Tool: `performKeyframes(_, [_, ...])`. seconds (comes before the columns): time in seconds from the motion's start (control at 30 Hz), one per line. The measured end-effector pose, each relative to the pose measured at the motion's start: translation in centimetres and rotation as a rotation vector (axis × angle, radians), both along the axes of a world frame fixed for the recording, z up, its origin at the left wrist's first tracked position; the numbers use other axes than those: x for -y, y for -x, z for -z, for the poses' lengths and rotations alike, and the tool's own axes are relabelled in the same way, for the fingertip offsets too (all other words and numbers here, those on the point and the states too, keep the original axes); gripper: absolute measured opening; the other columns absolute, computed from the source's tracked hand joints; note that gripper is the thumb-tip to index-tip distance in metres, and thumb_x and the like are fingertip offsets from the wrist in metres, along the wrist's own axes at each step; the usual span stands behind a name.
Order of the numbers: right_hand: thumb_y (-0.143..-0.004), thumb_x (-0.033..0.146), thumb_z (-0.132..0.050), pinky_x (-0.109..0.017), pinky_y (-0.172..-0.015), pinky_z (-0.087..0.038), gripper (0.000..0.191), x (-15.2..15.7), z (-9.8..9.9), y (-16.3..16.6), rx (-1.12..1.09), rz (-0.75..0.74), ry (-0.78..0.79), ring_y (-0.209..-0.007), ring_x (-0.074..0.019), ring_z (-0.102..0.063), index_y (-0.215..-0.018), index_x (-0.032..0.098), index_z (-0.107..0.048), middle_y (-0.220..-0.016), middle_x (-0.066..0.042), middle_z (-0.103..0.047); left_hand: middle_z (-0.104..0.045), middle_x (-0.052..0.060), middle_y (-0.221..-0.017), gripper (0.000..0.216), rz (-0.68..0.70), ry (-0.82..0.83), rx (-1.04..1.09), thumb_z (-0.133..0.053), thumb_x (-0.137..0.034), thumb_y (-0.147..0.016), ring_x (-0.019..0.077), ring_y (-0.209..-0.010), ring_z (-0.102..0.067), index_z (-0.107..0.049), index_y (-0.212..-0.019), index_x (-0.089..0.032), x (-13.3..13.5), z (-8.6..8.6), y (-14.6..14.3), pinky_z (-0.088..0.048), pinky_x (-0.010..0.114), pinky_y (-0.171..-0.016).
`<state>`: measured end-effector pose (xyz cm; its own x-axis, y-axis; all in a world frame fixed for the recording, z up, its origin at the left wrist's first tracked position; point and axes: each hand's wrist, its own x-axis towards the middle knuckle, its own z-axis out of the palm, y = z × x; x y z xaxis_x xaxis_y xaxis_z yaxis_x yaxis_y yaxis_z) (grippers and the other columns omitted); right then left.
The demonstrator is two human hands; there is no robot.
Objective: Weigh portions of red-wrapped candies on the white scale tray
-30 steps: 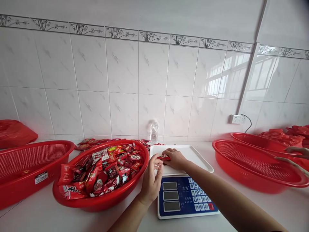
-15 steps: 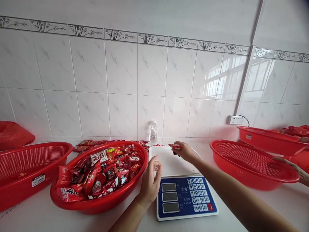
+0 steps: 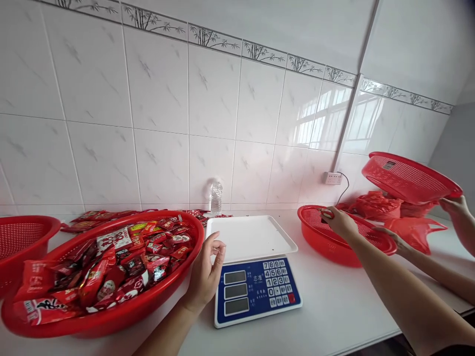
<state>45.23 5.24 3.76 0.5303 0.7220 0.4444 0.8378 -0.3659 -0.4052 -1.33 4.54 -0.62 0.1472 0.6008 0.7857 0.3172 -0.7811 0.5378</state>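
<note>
My left hand [image 3: 207, 272] hovers upright between the red basket of snack packets [image 3: 111, 316] and the scale [image 3: 254, 277], fingers loosely curled and apart, holding nothing. My right hand [image 3: 339, 222] reaches over the rim of an empty red basket [image 3: 326, 242] on the right, fingers closed round a small red packet [image 3: 326, 214] that barely shows. The scale's white tray [image 3: 250, 237] is bare.
Another person's hands [image 3: 456, 207] hold up a red basket [image 3: 408, 178] at far right, above red plastic bags [image 3: 374, 205]. A third red basket [image 3: 22, 237] sits at far left. A water bottle [image 3: 215, 197] and loose packets stand by the tiled wall; a socket [image 3: 333, 178] is mounted there.
My right hand lifted the red packet off the scale tray and carried it right to the empty basket. The view swung right. The other person raised a basket.
</note>
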Motion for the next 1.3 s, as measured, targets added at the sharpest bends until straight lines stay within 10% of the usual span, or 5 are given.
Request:
performKeyframes(0.43, [-0.082, 0.049, -0.050, -0.048, -0.074, -0.048, 0.056, -0.7, 3.7, -0.7, -0.011, -0.020, 0.073, -0.105, -0.0404, -0.061, -0.125, 0.014, -0.057, -0.120, -0.026, -0.061, -0.063, 0.005, -0.096, 0.034, -0.007, -0.015, -0.012, -0.042, -0.030, -0.098, 0.0181, -0.092, -0.062, -0.039, -0.131, -0.021, 0.4, 0.6, -0.1, -0.050, 0.036, -0.085])
performKeyframes(0.77, [-0.089, 0.052, -0.043, -0.039, -0.078, -0.052, 0.045, -0.7, 4.9, 18.6, -0.006, -0.492, -0.320, -0.101, -0.0283, -0.063, -0.118, 0.024, -0.060, -0.117, -0.010, -0.065, -0.066, 0.007, -0.097, 0.029, -0.020, -0.030, -0.098, -0.045, -0.027, -0.096, 0.0189, -0.092, -0.062, -0.050, -0.123, -0.020, 2.1, 0.4, -0.6, -0.052, 0.035, -0.084])
performKeyframes(1.03, [-0.091, 0.028, -0.052, -0.040, -0.082, -0.050, 0.018, 3.8, 5.8, 24.9, 0.031, -0.822, -0.740, -0.093, -0.0233, -0.063, -0.105, 0.026, -0.063, -0.097, -0.006, -0.069, -0.066, 0.006, -0.104, 0.023, -0.060, -0.016, -0.478, -0.051, -0.016, -0.087, 0.0223, -0.100, -0.060, -0.063, -0.105, -0.023, 4.2, -5.4, 2.1, -0.049, 0.037, -0.089])
performKeyframes(1.3, [-0.092, 0.027, -0.053, -0.033, -0.068, -0.054, 0.015, 5.1, 6.2, 24.9, -0.183, -0.858, -0.708, -0.088, -0.0216, -0.065, -0.101, 0.023, -0.063, -0.092, -0.006, -0.069, -0.061, 0.012, -0.125, 0.039, -0.372, 0.424, -0.943, -0.059, -0.024, -0.078, 0.0309, -0.114, -0.056, -0.062, -0.116, -0.021, -2.5, -10.6, 7.0, -0.044, 0.040, -0.092])
